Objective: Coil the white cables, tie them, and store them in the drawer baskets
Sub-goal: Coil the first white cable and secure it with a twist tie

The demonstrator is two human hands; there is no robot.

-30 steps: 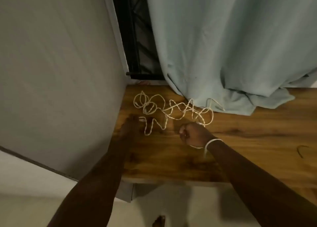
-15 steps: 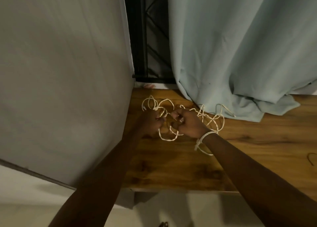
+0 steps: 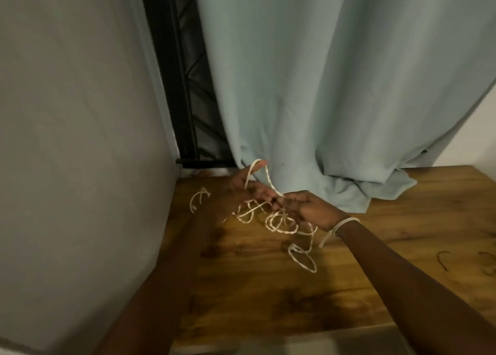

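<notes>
Head view: curtain point(image 3: 322, 86) behind cable point(image 3: 279, 221).

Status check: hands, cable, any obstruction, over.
Left hand and right hand both gripping the white cable. One loop raised, rest tangled loose on the wooden table. Curtain hem close behind.

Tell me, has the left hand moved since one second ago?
Yes. The left hand has left the wooden table and risen toward the curtain, lifting a loop of the white cable.
</notes>
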